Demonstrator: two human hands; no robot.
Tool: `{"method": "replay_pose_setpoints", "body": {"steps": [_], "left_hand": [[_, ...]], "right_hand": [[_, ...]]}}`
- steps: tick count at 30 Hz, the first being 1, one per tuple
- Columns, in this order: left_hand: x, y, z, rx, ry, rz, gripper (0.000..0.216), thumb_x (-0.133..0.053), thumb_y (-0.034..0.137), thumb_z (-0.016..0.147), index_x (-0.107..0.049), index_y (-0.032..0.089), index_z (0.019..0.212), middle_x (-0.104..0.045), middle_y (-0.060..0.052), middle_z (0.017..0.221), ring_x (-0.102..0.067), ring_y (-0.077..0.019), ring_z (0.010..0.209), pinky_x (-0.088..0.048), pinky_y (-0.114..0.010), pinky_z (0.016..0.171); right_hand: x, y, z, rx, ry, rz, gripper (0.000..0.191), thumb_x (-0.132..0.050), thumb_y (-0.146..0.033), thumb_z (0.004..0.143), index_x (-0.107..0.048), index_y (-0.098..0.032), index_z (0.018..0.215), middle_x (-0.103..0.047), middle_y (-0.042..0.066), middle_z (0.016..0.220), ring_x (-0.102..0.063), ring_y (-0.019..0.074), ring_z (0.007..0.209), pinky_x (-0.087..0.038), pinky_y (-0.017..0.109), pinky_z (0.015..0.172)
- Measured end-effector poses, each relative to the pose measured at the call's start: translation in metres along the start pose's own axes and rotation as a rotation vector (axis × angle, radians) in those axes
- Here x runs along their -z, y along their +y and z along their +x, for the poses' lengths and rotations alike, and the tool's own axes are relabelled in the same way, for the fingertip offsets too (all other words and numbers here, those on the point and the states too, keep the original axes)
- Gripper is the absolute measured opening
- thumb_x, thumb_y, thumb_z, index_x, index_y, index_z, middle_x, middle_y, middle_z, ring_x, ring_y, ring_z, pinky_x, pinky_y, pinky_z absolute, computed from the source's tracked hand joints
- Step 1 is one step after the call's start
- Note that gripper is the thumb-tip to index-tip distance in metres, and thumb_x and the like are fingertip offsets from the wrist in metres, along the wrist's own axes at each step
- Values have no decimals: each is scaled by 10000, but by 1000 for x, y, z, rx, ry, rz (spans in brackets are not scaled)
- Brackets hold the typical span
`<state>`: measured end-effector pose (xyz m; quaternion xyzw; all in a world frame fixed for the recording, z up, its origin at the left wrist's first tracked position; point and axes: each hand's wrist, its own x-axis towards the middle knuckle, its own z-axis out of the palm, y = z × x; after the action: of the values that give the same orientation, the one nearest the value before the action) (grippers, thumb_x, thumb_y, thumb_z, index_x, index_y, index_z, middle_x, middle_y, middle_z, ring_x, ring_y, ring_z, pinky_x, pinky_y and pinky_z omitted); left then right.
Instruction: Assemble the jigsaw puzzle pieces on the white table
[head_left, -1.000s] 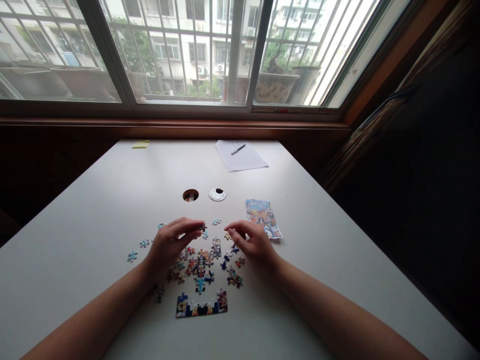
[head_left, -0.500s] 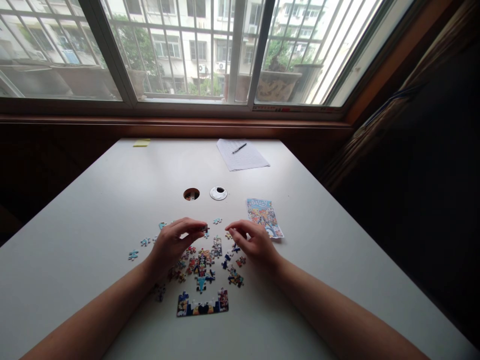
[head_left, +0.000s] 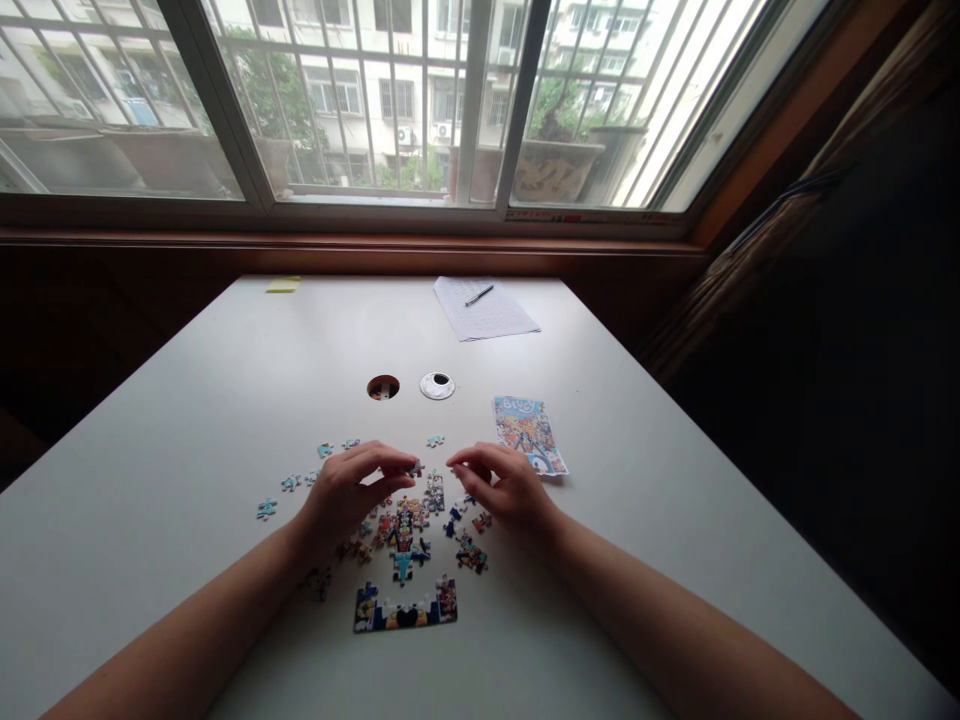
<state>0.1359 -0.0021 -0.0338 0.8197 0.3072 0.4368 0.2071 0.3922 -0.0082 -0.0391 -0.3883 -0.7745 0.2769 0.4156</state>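
Note:
My left hand (head_left: pixel 352 487) is closed in a pinch on a small jigsaw puzzle piece (head_left: pixel 417 468), held above the scattered pieces. Facing it, my right hand (head_left: pixel 504 487) hovers with curled fingers, thumb and index tips slightly apart, and I see nothing held in them. Between and below the hands lies a joined cluster of pieces (head_left: pixel 405 515), with a narrow joined strip (head_left: pixel 435 492) by its upper right. Nearer to me rests a U-shaped assembled puzzle section (head_left: pixel 406 617). Some pieces under my hands are hidden.
Loose blue pieces (head_left: pixel 267 508) lie at left, dark ones (head_left: pixel 471 553) at right. A colourful picture sheet (head_left: pixel 529 432) sits beyond my right hand. Farther off are a cable hole (head_left: pixel 383 388), its round cover (head_left: pixel 437 386), papers (head_left: pixel 491 312) with a pen (head_left: pixel 479 296), and yellow notes (head_left: pixel 283 285).
My left hand has lowered slightly and come a little toward the right hand with the puzzle piece, which has turned in its fingers. My right fingertips have shifted slightly left and down.

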Motion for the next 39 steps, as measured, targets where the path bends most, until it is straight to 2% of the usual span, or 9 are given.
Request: {"method": "replay_pose_setpoints", "body": {"steps": [18, 39], "left_hand": [[-1, 3, 1, -110, -50, 1, 237, -676, 135, 920, -709, 186, 1148, -761, -72, 943, -722, -139, 824, -595, -243, 742], [1, 9, 5, -122, -79, 8, 197, -657, 186, 943, -723, 186, 1128, -763, -78, 909, -722, -143, 786, -596, -243, 705]], "right_hand": [[-3, 1, -2, 215, -46, -70, 193, -595, -205, 966, -754, -200, 1075, -586, -2, 719, -502, 104, 596, -442, 239, 609], [-4, 1, -2, 260, -52, -101, 196, -587, -239, 981, -750, -216, 1086, -629, 9, 721, -529, 114, 610, -444, 237, 612]]}}
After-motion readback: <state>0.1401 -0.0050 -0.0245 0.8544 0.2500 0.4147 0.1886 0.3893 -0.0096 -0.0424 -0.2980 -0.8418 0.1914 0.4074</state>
